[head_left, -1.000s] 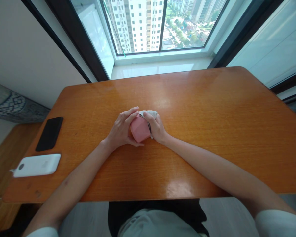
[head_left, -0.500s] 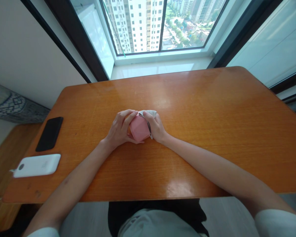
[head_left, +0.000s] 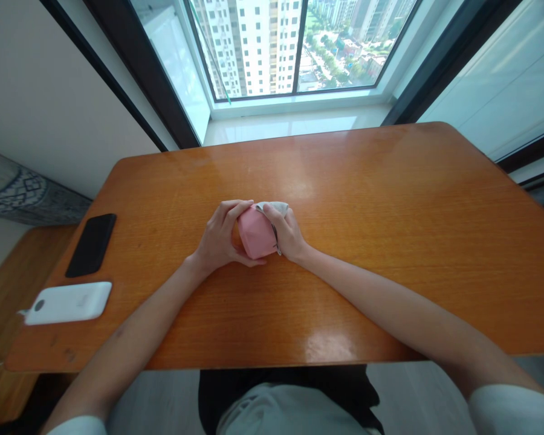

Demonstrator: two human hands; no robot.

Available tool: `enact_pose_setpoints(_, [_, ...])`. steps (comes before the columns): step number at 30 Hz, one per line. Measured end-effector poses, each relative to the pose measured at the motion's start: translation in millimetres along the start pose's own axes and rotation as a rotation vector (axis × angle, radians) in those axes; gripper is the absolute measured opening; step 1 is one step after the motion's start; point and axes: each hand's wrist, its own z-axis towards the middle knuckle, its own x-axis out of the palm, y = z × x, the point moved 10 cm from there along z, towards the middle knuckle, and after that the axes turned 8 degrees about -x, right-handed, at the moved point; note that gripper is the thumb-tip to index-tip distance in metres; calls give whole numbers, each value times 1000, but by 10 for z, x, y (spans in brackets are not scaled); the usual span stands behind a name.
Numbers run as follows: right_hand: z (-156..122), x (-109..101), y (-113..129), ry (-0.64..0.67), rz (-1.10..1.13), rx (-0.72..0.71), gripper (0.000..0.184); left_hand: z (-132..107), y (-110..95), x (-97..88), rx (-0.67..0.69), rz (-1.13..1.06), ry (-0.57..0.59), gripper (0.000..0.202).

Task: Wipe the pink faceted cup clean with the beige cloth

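Between my hands, over the middle of the wooden table [head_left: 367, 199], is a small pink faceted object [head_left: 256, 232] whose exact kind I cannot make out. My left hand [head_left: 222, 235] grips it from the left, fingers over the top edge and thumb along the lower edge. On its right side, my right hand [head_left: 288, 234] is closed on a light grey cloth [head_left: 278, 207] and presses it to the pink surface. Part of the cloth, with a dark edge, hangs below the fingers.
At the table's left side lies a black phone [head_left: 91, 244]. Nearer to me is a white device [head_left: 69, 303] with a cable at its left end. A window [head_left: 294, 109] stands beyond the far edge, and a patterned grey fabric [head_left: 31, 190] is at the left.
The pink object has turned slightly in my left hand, and my left fingers have shifted a little on it. My right hand with the cloth stays nearly in place.
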Motion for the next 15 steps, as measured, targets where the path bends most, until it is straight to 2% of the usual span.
enact_pose_setpoints(5, [4,-5,5,-9,-11,0,59,36,58,14,-96,-60,14,132])
enact_pose_setpoints(11, [-4,2,-1,-1,-27,4,61,75,176,119,-198,-331,73,104])
enact_pose_setpoints(15, [-16,-5,-11,2,-45,6,61,96,209,161,-227,-418,103,101])
